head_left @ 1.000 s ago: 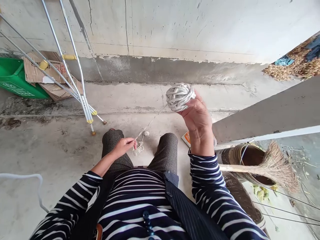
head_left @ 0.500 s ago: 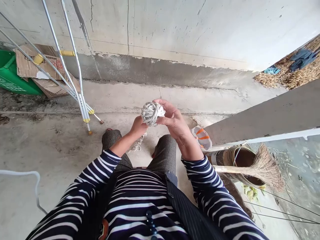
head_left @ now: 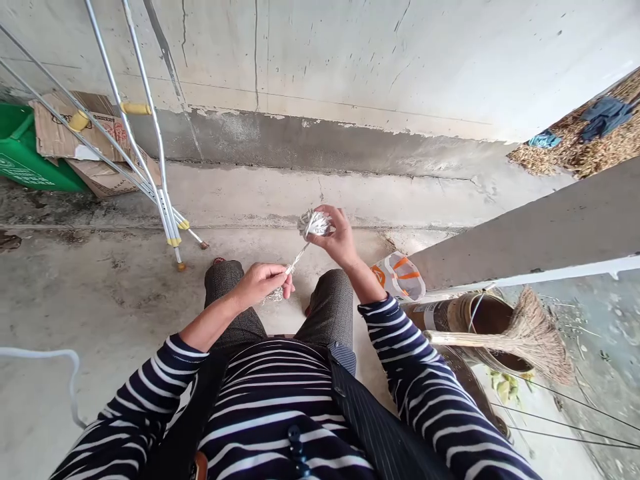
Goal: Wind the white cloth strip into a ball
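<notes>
A ball of white cord [head_left: 314, 224] is held up in front of my knees by my right hand [head_left: 339, 237], its fingers and thumb closed round the ball's right side. From the ball a length of cord [head_left: 300, 255] runs down and left, fairly straight, to my left hand [head_left: 264, 283]. That hand pinches the cord between thumb and fingers, lower than the ball and over the gap between my legs. Below its fingers hangs a loose tangle of the same cord [head_left: 274, 295], partly hidden by the hand.
Silver crutches [head_left: 161, 193] lean at the left before cardboard [head_left: 75, 127] and a green bin [head_left: 30, 150]. At the right are a white-and-orange bag [head_left: 403, 277], a bucket [head_left: 457, 310] and a straw broom [head_left: 535, 337]. A wall [head_left: 325, 67] stands ahead.
My left hand has come away from the ball, moving down and left, and a stretch of cord now spans between them. My right hand and the ball have shifted slightly right.
</notes>
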A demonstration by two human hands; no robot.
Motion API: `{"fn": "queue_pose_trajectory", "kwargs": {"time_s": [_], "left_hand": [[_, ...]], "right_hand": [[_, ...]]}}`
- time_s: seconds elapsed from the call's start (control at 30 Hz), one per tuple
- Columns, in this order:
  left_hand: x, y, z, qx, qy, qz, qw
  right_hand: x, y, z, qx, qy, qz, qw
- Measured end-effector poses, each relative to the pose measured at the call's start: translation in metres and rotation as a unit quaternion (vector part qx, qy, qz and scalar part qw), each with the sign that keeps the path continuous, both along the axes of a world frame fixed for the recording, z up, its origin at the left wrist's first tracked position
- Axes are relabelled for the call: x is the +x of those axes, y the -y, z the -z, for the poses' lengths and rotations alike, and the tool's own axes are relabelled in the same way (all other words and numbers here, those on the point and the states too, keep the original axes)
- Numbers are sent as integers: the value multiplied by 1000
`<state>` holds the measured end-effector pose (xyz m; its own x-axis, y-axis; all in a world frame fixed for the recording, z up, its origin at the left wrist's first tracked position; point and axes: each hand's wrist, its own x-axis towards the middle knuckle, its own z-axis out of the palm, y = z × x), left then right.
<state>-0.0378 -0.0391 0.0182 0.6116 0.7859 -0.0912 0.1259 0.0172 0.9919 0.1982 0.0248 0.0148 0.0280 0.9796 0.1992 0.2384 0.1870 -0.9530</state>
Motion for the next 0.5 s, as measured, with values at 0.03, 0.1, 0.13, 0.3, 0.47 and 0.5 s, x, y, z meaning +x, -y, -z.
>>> {"fn": "queue_pose_trajectory", "kwargs": {"time_s": [0.03, 0.1, 0.13, 0.3, 0.47, 0.5], "left_hand": [[-1, -2, -5, 8, -16, 4, 1000], [-3, -6, -16, 23, -49, 5, 999], [-3, -9, -21, 34, -64, 4, 997], [-1, -31, -38, 125, -143, -28, 981], [1, -58, -30, 253, -232, -93, 935], [3, -62, -25, 276, -241, -101, 925]], "right_hand": [[-3, 2, 7, 11, 33, -1, 999], [-8, 8, 18, 39, 105, 2, 994], [-11, 10, 22, 41, 129, -6, 991], [-18, 21, 37, -21, 85, -75, 993], [-20, 32, 46, -121, -40, -162, 979], [-20, 34, 46, -132, -58, -175, 974]]}}
